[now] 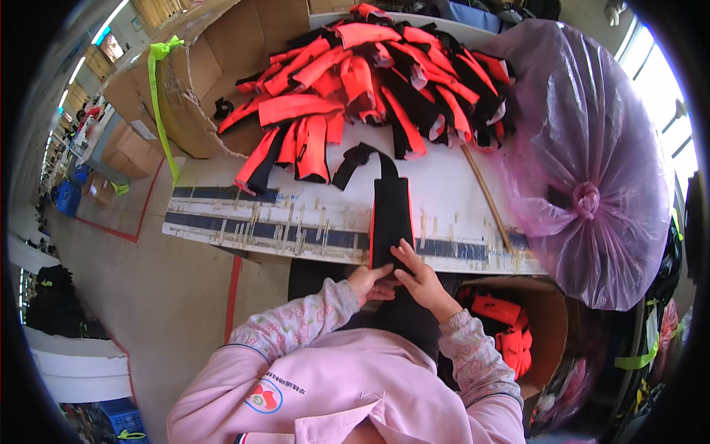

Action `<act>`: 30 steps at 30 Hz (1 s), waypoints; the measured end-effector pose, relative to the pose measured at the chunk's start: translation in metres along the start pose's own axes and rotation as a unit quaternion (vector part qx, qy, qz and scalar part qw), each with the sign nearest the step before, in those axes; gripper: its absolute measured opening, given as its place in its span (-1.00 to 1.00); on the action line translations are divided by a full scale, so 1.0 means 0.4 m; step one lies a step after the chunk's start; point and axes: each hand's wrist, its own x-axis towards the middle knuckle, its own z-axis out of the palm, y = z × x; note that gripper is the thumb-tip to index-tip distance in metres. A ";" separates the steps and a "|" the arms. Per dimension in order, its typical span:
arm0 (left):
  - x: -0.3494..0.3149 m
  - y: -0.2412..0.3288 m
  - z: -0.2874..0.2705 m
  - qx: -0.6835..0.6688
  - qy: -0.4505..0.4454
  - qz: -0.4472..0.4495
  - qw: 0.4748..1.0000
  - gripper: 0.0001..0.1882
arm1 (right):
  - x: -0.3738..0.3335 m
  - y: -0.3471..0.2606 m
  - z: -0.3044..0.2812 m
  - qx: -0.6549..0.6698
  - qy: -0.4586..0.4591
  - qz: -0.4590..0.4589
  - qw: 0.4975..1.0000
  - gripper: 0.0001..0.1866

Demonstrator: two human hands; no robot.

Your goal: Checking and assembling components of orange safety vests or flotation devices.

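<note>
We see a long black strip (392,211), orange-edged, a strap (360,154) curling off its top. The left hand (367,283) pinches its part-hidden near end; the right hand (423,281) touches it, fingers spread.

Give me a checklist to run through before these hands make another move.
1. Left hand at the near end of the black panel: ok, thumb on it.
2. Right hand on the panel: ok, fingertips touch its right side near that end.
3. Strap lying straight: not ok, it bends over to the left.
4. Wooden stick apart from the panel: ok, it lies to the right on the table.
5. Underside of the panel: cannot tell, it is hidden.
</note>
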 end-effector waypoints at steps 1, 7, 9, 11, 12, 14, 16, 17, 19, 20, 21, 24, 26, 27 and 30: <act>-0.002 -0.003 0.014 0.002 0.017 0.036 0.999 -0.65 | 0.009 -0.004 -0.010 -0.058 -0.018 0.007 0.998 -0.39; 0.027 -0.022 0.013 0.056 0.072 0.075 0.993 -0.76 | 0.154 -0.001 0.034 -0.481 -0.004 -0.109 0.870 -0.25; 0.034 -0.027 0.013 0.066 0.093 0.085 0.990 -0.78 | 0.247 0.031 0.023 -0.487 0.039 -0.097 0.867 -0.23; 0.045 -0.030 0.014 0.082 0.103 0.095 0.987 -0.77 | 0.319 0.050 0.002 -0.485 0.067 -0.082 0.868 -0.21; 0.048 -0.040 0.005 0.086 0.098 0.098 0.987 -0.77 | 0.336 0.068 0.004 -0.488 0.074 -0.083 0.866 -0.21; 0.048 -0.053 -0.001 0.091 0.102 0.103 0.985 -0.75 | 0.399 0.088 0.002 -0.504 0.108 -0.055 0.855 -0.22; 0.049 -0.065 -0.005 0.090 0.101 0.120 0.984 -0.75 | 0.405 0.086 -0.001 -0.508 0.103 -0.062 0.853 -0.20; 0.057 -0.073 -0.013 0.080 0.091 0.129 0.984 -0.73 | 0.394 0.081 -0.002 -0.487 0.118 -0.076 0.862 -0.20; 0.052 -0.076 -0.015 0.048 0.078 0.143 0.985 -0.72 | 0.346 0.066 0.005 -0.451 0.195 -0.119 0.863 -0.23; 0.041 -0.075 -0.015 0.042 0.078 0.146 0.985 -0.72 | 0.299 0.036 0.012 -0.453 0.189 -0.121 0.863 -0.23; 0.035 -0.073 -0.015 0.079 0.083 0.165 0.980 -0.73 | 0.238 -0.001 0.013 -0.339 0.203 -0.031 0.918 -0.30; -0.013 -0.076 0.023 0.126 0.080 0.182 0.972 -0.75 | 0.085 -0.015 -0.024 -0.082 0.176 0.089 0.977 -0.51; -0.049 -0.052 0.050 0.295 -0.178 0.107 0.933 -0.78 | -0.005 -0.006 -0.097 0.120 0.179 0.050 0.975 -0.59; -0.059 -0.027 0.050 0.265 -0.288 0.070 0.918 -0.72 | -0.054 -0.036 -0.141 0.133 0.185 0.066 0.971 -0.58; -0.093 0.169 0.015 0.198 -0.221 0.206 0.932 -0.75 | -0.247 -0.153 -0.295 0.118 0.176 0.118 0.970 -0.55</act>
